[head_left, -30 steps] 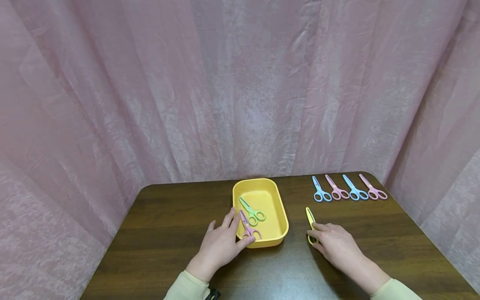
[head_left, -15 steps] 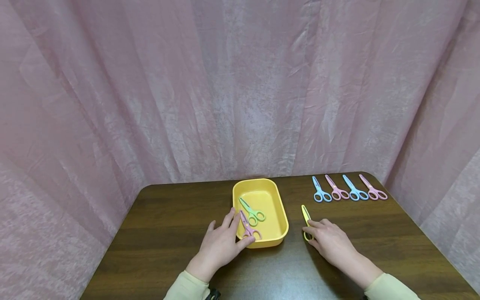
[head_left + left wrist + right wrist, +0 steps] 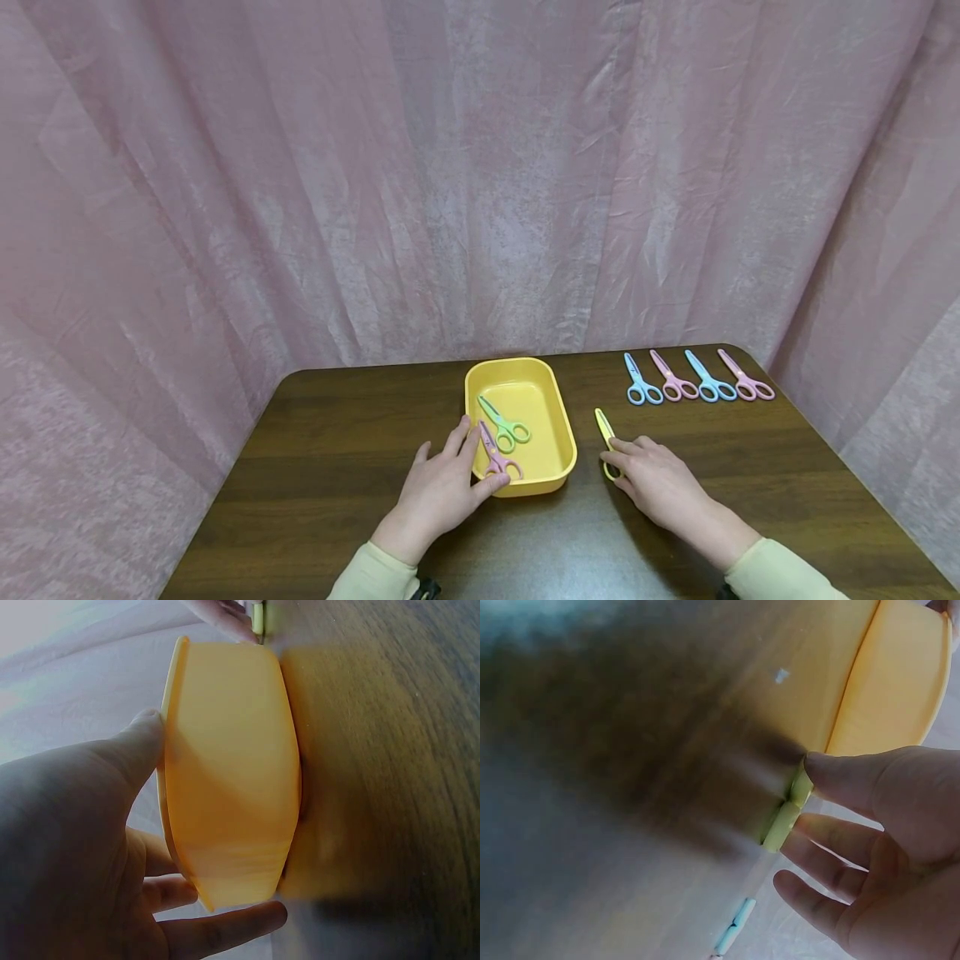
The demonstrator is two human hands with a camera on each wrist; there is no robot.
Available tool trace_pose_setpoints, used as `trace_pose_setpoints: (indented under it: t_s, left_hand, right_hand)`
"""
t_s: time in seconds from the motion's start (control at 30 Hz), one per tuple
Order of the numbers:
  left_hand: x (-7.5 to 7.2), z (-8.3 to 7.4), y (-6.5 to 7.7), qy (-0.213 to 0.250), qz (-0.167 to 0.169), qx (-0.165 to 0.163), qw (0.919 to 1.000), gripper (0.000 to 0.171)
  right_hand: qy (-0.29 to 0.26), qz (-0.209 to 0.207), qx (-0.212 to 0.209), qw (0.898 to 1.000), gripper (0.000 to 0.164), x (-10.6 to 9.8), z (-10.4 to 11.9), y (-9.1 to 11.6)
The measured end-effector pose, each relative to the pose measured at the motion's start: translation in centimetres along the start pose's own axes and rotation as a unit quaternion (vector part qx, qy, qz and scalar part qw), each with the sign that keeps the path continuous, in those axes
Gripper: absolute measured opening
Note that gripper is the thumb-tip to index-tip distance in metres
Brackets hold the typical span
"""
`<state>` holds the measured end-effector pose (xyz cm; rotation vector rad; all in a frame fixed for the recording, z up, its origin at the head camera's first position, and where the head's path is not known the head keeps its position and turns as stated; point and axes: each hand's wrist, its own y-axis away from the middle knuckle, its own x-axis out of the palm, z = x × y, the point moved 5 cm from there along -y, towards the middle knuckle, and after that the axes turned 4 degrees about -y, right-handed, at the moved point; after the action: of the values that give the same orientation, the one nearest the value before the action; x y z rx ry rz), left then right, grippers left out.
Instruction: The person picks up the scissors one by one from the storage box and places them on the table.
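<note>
My left hand rests at the near-left corner of a yellow tray, thumb on the front rim and the fairly straight fingers at the left rim. Inside the tray lie green scissors and purple-pink scissors, whose handles are partly hidden by the front wall. Right of the tray, my right hand holds yellow scissors by the handles, thumb on the near side and fingers on the far side. Their blades point away toward the curtain. In the right wrist view the yellow scissors lie flat at table level.
At the back right, blue scissors, pink scissors, more blue scissors and more pink scissors form a row. The dark wooden table ends against a pink curtain.
The yellow scissors have slid left toward the tray with my right hand, their tip shifting slightly away from me. My left hand, the tray and the row of scissors stay in place.
</note>
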<state>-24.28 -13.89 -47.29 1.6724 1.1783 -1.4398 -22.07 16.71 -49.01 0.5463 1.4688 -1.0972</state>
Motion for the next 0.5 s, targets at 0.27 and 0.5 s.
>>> trace_pose_setpoints:
  t_s: [0.27, 0.5]
  left_hand:
    - [0.0, 0.0, 0.0, -0.001, -0.001, -0.002, 1.0000, 0.095]
    - [0.1, 0.1, 0.0, -0.001, -0.002, -0.001, 1.0000, 0.094]
  right_hand:
    - [0.004, 0.015, -0.008, 1.000, 0.035, 0.0, 0.0, -1.2]
    - [0.000, 0.018, -0.020, 1.000, 0.033, 0.2, -0.1, -2.1]
